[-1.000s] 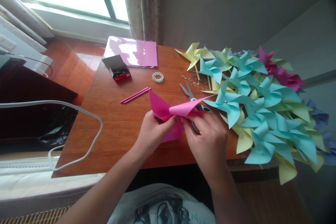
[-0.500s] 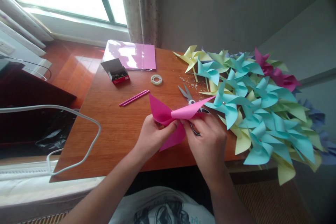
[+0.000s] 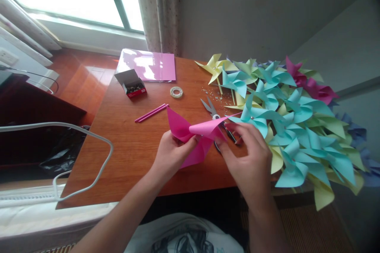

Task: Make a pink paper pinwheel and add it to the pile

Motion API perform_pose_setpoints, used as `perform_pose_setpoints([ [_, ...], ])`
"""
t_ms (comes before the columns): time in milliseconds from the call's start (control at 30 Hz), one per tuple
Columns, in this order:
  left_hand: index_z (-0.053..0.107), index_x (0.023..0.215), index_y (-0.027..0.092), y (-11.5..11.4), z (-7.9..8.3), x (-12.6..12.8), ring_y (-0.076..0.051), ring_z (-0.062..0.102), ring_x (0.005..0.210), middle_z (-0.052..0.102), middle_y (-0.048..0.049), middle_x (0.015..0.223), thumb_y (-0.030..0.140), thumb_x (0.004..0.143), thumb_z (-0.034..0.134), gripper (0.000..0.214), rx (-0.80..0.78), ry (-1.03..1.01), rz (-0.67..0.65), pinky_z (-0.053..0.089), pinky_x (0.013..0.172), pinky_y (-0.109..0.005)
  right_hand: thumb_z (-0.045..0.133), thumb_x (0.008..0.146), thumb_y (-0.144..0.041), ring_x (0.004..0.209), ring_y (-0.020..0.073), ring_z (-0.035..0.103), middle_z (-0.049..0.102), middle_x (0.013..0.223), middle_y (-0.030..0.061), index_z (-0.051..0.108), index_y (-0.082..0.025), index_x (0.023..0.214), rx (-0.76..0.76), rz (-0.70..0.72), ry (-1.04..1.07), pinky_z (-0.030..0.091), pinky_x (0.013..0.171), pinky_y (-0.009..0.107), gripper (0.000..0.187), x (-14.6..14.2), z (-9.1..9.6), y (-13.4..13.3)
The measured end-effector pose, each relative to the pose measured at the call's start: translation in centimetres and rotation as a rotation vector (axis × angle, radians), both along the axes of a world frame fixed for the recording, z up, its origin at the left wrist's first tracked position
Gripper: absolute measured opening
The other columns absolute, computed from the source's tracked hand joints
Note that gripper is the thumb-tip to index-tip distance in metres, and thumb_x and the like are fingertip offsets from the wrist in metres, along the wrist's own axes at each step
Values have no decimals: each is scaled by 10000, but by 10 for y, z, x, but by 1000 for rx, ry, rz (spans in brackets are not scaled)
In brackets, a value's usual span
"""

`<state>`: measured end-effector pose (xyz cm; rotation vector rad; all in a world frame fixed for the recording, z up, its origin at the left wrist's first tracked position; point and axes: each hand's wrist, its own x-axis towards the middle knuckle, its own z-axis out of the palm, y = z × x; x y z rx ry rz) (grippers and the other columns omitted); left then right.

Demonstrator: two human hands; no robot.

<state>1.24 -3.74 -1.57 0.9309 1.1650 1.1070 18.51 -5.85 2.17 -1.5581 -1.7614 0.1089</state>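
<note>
A pink paper pinwheel (image 3: 204, 126) is held over the front middle of the table, with some blades curled toward its centre. My left hand (image 3: 170, 154) pinches it near the centre from the left, thumb on the near side and the other fingers partly hidden behind the paper. Beside its right edge is my right hand (image 3: 249, 154), thumb and fingers spread apart; the thumb tip overlaps the paper, and whether it touches is unclear. Scissors (image 3: 211, 107) with dark handles lie behind the pinwheel, blades open, partly covered by paper and fingers.
Finished pinwheels (image 3: 292, 114) in blue, yellow and pink crowd the table's right side. Two pink sticks (image 3: 151, 113), a tape roll (image 3: 176, 92), a small box of metal bits (image 3: 132, 85) and pink sheets in plastic (image 3: 148, 65) lie left. A white cable (image 3: 109, 154) loops at the left edge.
My right hand has moved right, away from the pinwheel's centre, and its fingers have spread. The left hand keeps its hold, with the pinwheel shifted slightly left.
</note>
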Motion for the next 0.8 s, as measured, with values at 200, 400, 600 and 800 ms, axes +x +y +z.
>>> perform_pose_setpoints([
  [200,718,783,132,-2,1,-1,-190,661,710,723,-44,752,282,817,753,158,161,80,-84,517,651,-264,746,821,-252,958,219,716,736,1123,76,661,-216,1118,-319,302,384,596,772,322,311,11,-8,13],
  [400,749,921,182,-5,1,-5,-195,690,841,725,-79,906,213,893,690,73,675,211,-136,556,782,-296,674,895,-204,826,191,691,720,867,45,701,-194,889,-155,457,314,561,746,332,29,12,4,13],
  [600,751,1021,196,-9,6,-8,-213,672,850,728,-101,918,267,971,590,183,918,330,-155,550,754,-335,531,1000,-205,1008,227,680,753,976,72,723,-216,1055,8,660,180,572,885,416,199,26,0,10],
  [800,732,1029,195,-10,-1,-5,-219,676,843,725,-111,931,290,940,633,164,877,284,-154,555,764,-350,559,975,-174,977,235,707,769,964,82,727,-201,1063,18,675,217,608,860,422,191,29,-2,14],
])
